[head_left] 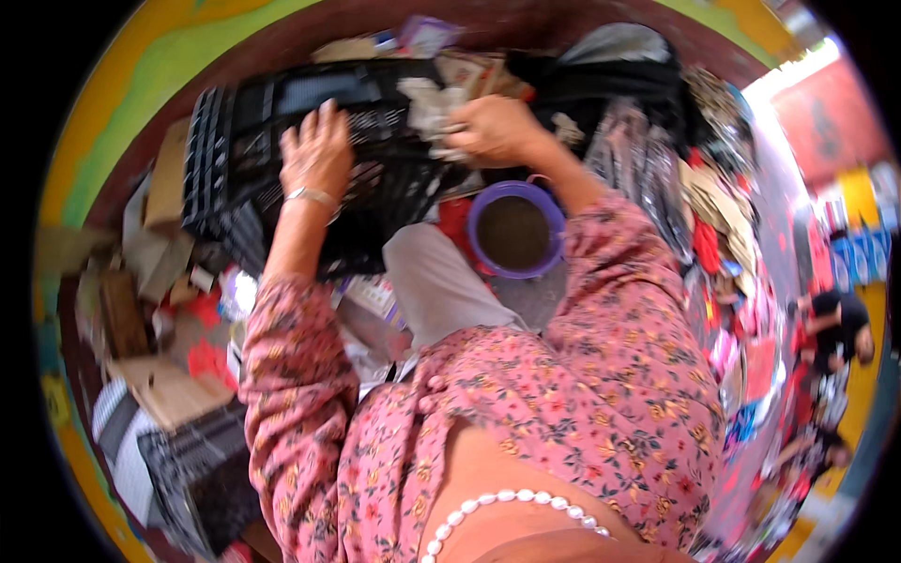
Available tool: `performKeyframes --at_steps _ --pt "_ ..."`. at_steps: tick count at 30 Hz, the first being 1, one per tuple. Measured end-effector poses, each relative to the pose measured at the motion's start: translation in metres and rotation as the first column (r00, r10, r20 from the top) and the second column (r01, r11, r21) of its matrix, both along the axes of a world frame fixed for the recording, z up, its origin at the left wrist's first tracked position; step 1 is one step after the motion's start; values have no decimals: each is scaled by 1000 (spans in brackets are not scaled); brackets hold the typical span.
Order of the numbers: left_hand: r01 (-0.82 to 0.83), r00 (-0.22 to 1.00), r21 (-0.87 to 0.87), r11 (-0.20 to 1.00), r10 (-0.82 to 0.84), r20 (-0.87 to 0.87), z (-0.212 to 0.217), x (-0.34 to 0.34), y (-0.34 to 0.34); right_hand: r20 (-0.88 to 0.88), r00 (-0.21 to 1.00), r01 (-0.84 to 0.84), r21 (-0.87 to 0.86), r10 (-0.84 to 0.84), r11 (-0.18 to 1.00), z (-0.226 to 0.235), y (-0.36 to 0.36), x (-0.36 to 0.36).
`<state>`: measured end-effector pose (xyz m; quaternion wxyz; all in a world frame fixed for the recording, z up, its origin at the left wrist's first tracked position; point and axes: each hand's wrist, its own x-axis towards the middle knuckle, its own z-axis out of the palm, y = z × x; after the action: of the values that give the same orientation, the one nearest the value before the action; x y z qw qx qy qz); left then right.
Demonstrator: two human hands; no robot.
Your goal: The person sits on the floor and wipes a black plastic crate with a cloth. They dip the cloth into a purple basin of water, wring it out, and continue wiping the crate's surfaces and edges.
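Note:
A black slatted plastic crate (246,131) lies on its side in front of me. My left hand (317,155) rests flat on its upper side with the fingers spread. A crumpled off-white cloth (432,111) is bunched in my right hand (497,129), whose fingers are closed round it at the crate's right end. The cloth appears to touch the crate; motion blurs the contact. Below my right forearm stands a round purple tub (477,246) of murky dark liquid, close to my knee.
Black and clear plastic bags (638,159) are heaped at the right. Flattened cardboard (174,389) and another dark crate (211,469) lie at the left. Behind the black crate runs a dark red and green wall (282,33). Other people (835,324) are at the far right.

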<state>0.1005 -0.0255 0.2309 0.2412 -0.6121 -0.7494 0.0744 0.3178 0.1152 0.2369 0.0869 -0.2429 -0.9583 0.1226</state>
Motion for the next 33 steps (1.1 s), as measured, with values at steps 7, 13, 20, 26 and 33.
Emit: performKeyframes --at_steps 7,13,20,26,33 --pt "-49 997 8 999 48 52 3 -4 -16 -215 878 434 -19 -427 901 33 65 4" --pt "3 997 70 998 -8 72 7 -7 -18 -109 961 267 137 -253 954 31 51 -90" --pt "18 997 25 1000 -20 76 14 0 -19 -166 928 364 219 -333 905 -3 98 -158" --pt "-28 997 47 999 25 73 11 -5 -19 -314 934 229 158 -171 960 -31 112 -150" --pt "-28 999 39 999 26 40 11 1 -20 -81 997 14 -41 -17 999 4 85 -95"
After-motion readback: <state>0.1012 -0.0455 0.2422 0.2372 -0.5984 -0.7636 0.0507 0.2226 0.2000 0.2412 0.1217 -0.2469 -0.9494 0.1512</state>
